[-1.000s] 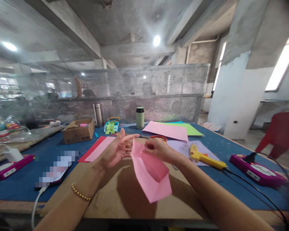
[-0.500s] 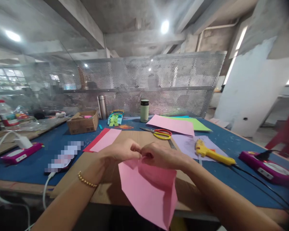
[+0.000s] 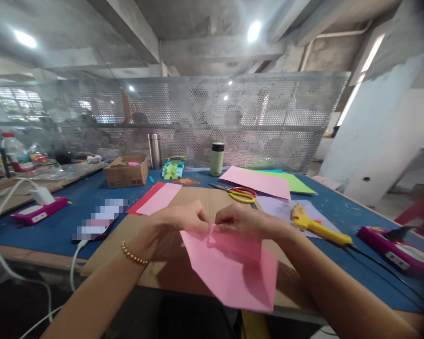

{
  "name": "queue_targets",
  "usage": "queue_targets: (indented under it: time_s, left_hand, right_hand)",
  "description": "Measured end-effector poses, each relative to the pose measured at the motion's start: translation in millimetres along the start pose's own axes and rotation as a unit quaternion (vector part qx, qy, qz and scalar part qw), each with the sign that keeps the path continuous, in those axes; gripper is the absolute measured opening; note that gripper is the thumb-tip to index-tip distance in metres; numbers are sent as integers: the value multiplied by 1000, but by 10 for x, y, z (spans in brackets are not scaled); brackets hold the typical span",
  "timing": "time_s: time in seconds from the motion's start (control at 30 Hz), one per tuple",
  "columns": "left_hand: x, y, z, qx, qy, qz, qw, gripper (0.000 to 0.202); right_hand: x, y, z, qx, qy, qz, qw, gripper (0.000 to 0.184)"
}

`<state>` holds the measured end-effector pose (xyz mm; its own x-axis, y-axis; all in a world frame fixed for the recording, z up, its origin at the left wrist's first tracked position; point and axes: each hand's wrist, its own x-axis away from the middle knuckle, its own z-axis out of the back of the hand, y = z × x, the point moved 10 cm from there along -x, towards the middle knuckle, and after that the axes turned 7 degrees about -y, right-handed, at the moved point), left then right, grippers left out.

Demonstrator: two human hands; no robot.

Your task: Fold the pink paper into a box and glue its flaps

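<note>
The left hand (image 3: 192, 217), spread open a second ago, now joins the right hand (image 3: 245, 222), both with fingers clamped on the pink paper (image 3: 229, 280). It hangs towards six o'clock from them, likely steadier with two grips.

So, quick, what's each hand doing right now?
Left hand: closed, pinching the folded pink paper at its top edge.
Right hand: closed, holding the same paper close by.
</note>
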<state>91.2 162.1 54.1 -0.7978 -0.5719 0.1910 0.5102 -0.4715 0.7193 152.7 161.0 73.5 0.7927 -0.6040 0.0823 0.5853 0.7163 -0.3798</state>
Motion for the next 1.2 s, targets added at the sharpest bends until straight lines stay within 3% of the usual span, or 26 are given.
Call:
queue_targets:
  time_s: [0.2, 0.4, 0.63, 0.93, 1.2]
  left_hand:
    - [12, 3, -32, 16, -23, -21, 999, 23]
    - [20, 15, -27, -1, -24, -2, 1000, 25]
    - [36, 81, -40, -28, -12, 3, 1000, 25]
    - [59, 39, 3, -15, 24, 15, 999, 25]
    - [50, 20, 25, -20, 45, 35, 998, 24]
  right_hand:
    - [-4, 108, -21, -30, -30, -14, 999, 21]
    - [0, 33, -30, -40, -32, -2, 999, 18]
    - [2, 52, -39, -131, -32, 16, 991, 44]
    - [-33, 121, -101, -252, -34, -7, 967, 48]
    - [-52, 142, -118, -287, -42, -23, 957, 42]
